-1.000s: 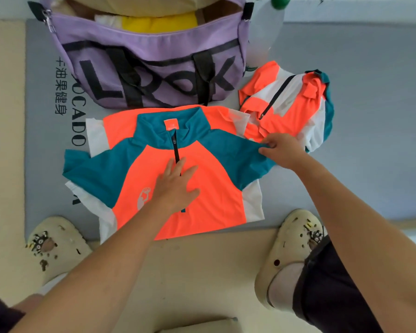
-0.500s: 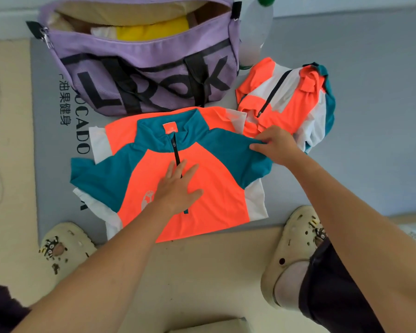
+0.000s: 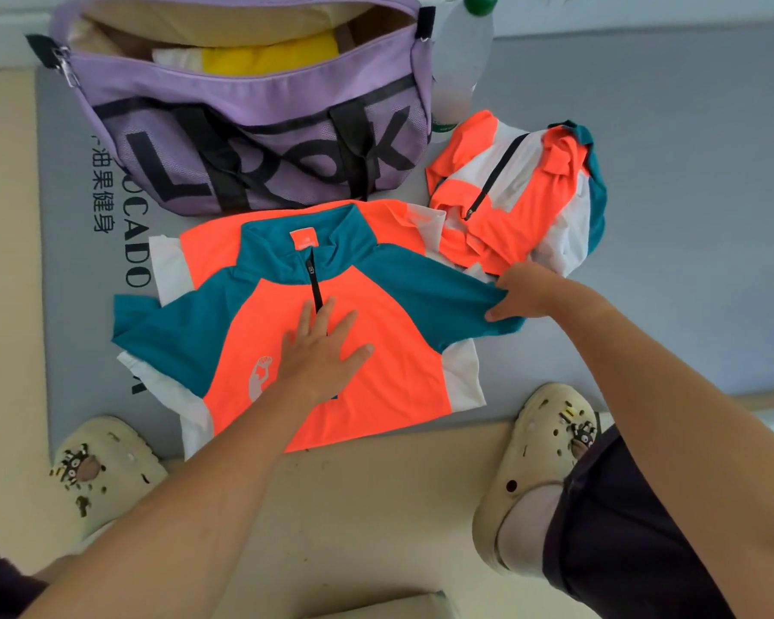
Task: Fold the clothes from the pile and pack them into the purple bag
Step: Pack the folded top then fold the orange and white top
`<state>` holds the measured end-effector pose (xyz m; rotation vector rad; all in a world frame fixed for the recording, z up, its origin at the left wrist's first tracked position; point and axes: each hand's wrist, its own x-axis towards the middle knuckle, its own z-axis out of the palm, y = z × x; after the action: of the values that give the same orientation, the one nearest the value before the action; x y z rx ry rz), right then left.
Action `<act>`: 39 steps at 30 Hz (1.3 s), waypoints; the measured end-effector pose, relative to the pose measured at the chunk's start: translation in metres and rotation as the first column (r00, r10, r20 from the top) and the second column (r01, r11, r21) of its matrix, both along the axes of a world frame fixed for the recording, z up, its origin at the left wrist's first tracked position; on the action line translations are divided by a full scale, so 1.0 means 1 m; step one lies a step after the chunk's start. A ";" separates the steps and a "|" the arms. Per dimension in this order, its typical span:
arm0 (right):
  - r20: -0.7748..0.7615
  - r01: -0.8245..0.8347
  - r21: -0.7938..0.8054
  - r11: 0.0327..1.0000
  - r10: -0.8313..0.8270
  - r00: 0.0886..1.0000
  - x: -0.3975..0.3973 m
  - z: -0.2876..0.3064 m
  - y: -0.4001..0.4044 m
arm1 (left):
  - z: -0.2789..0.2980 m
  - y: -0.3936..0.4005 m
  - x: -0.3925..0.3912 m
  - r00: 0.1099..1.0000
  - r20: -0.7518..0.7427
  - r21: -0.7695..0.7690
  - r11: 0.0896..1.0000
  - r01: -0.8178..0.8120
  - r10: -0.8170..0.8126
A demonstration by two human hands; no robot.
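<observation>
An orange, teal and white zip-neck shirt (image 3: 376, 350) lies spread face up on the grey mat. My left hand (image 3: 320, 350) presses flat on its chest just below the zip, fingers apart. My right hand (image 3: 526, 290) pinches the end of the shirt's right teal sleeve. A second shirt (image 3: 528, 198) in the same colours lies crumpled behind my right hand. The purple bag (image 3: 251, 127) stands open at the back, with yellow and white clothes (image 3: 269, 53) inside.
The grey mat (image 3: 689, 216) with black lettering covers the floor, edged by beige flooring at the left and front. A clear plastic bottle (image 3: 461, 60) with a green cap stands right of the bag. My two cream clogs (image 3: 550, 462) flank the shirt's hem.
My right hand has kept hold of the teal sleeve end, with the sleeve stretched out to the right. My left hand stays pressed on the chest. The camera has shifted slightly.
</observation>
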<state>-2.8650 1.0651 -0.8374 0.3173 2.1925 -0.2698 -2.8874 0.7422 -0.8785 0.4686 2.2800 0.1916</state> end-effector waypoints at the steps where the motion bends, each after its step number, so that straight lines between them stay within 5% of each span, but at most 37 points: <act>1: 0.015 -0.049 0.044 0.998 0.049 0.999 -0.002 0.003 0.002 | 0.000 0.001 0.000 1.000 0.006 0.001 1.000 -0.004 0.004; 5: -0.076 0.002 -0.004 1.000 -0.002 0.997 -0.015 0.019 -0.009 | 0.008 0.006 -0.007 0.996 0.065 0.024 0.998 -0.062 0.060; 7: -0.051 0.073 -0.095 0.993 -0.078 0.996 -0.022 0.024 -0.028 | 0.015 0.012 -0.009 0.986 0.011 0.163 0.973 -0.164 0.164; 9: 0.051 0.207 -0.220 0.953 -0.201 0.978 -0.027 0.024 -0.055 | 0.023 0.021 -0.007 0.912 0.106 0.364 0.838 -0.407 0.397; 11: 0.216 0.449 -0.399 0.800 -0.394 0.893 -0.028 0.023 -0.082 | 0.037 0.032 -0.005 0.621 0.527 0.325 0.537 -0.778 0.580; 13: 0.451 0.672 -0.556 0.488 -0.502 0.738 -0.031 0.024 -0.100 | 0.039 0.037 -0.001 0.318 0.764 0.150 0.326 -0.934 0.561; 15: 0.552 0.728 -0.621 0.291 -0.496 0.670 -0.036 0.023 -0.105 | 0.032 0.035 0.006 0.257 0.805 0.124 0.272 -0.954 0.535; 17: 0.402 0.679 -0.631 0.377 -0.589 0.701 -0.043 0.019 -0.103 | 0.021 0.032 0.013 0.253 0.768 0.111 0.266 -0.957 0.588; 19: 0.072 0.551 -0.585 0.595 -0.638 0.767 -0.047 0.010 -0.095 | 0.011 0.030 0.016 0.227 0.716 0.099 0.226 -0.969 0.660; 22: -0.316 0.322 -0.474 0.820 -0.500 0.807 -0.048 -0.006 -0.081 | 0.003 0.029 0.013 0.091 0.735 0.063 0.066 -0.996 0.672; 28: -0.337 0.067 -0.318 0.946 -0.179 0.924 -0.051 -0.027 -0.078 | -0.002 0.028 0.013 -0.210 0.822 -0.075 -0.265 -0.961 0.530; 33: -0.313 -0.054 -0.168 0.984 -0.001 0.950 -0.058 -0.035 -0.081 | -0.007 0.039 0.031 -0.088 0.793 -0.089 -0.028 -0.996 0.602; 39: -0.413 0.004 -0.142 0.990 -0.063 0.909 -0.057 -0.036 -0.078 | -0.006 0.028 0.013 -0.176 0.896 -0.093 -0.214 -0.972 0.407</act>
<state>-2.9222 0.9869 -0.8734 0.2350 2.5733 -0.5499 -2.8746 0.7699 -0.8841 -0.9772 1.0388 1.8174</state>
